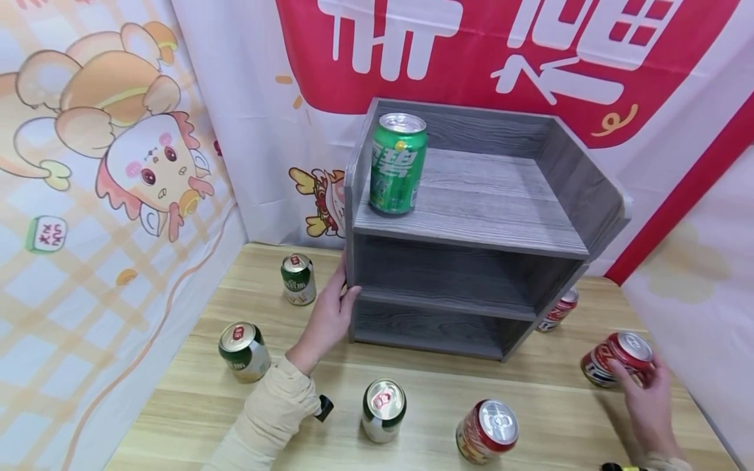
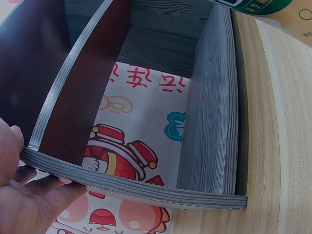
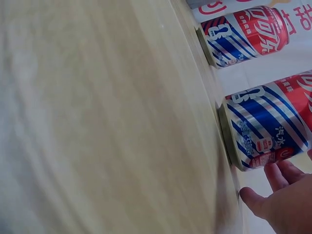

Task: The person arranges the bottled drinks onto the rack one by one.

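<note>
My left hand (image 1: pixel 332 311) grips the left side panel of a grey wooden shelf (image 1: pixel 453 304); the thumb is at its front edge and the fingers go behind. In the left wrist view the fingers (image 2: pixel 53 195) show around the panel's edge. At the far right, my right hand (image 1: pixel 648 399) holds a red cola can (image 1: pixel 607 360) upright at the table, thumb on the near side, fingers partly hidden behind it. The right wrist view shows this can's blue-and-white striped side (image 3: pixel 265 129). A green soda can (image 1: pixel 397 167) stands on the shelf's top board, at the left.
Two green-and-white cans (image 1: pixel 297 284) (image 1: pixel 244 356) stand left of the shelf. Another one (image 1: pixel 383 412) and a red can (image 1: pixel 483 435) stand in front. Behind the shelf's right side is one more red can (image 1: pixel 556 313). Printed cloth walls (image 1: pixel 259 131) enclose the wooden table (image 1: pixel 188 405).
</note>
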{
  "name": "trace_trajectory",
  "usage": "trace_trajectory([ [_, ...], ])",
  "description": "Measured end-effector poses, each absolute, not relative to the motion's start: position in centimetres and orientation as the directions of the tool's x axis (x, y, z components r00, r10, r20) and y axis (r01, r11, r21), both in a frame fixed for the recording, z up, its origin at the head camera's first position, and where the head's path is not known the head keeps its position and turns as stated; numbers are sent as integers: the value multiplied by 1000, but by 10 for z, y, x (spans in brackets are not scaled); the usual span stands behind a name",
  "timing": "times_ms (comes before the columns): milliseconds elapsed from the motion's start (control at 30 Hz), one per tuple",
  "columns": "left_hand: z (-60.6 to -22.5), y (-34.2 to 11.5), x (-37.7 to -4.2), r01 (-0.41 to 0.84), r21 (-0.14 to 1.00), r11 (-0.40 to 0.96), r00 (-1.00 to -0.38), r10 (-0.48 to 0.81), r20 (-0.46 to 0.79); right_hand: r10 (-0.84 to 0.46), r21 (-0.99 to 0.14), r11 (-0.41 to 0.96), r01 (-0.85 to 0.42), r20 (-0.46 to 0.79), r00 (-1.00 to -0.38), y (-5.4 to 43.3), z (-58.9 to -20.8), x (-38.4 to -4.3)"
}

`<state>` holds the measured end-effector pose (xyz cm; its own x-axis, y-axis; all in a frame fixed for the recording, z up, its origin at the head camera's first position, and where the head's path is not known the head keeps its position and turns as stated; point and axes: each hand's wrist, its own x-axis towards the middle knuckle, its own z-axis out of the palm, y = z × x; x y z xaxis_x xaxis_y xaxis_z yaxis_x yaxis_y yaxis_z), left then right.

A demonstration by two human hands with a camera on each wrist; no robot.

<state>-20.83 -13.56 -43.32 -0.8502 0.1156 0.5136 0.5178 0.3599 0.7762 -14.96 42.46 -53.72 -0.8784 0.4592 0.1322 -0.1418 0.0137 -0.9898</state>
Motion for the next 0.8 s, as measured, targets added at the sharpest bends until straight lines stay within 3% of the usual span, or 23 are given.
trace_trajectory([
  [400,-434,-137,-208,524,771,362,-847,122,518,459,-985,31,-171,166,-873,415,-537,-154],
  [800,-436,-138,-210,522,765,378,-846,121,519,494,-993,23,-119,115,-862,412,-530,-159],
])
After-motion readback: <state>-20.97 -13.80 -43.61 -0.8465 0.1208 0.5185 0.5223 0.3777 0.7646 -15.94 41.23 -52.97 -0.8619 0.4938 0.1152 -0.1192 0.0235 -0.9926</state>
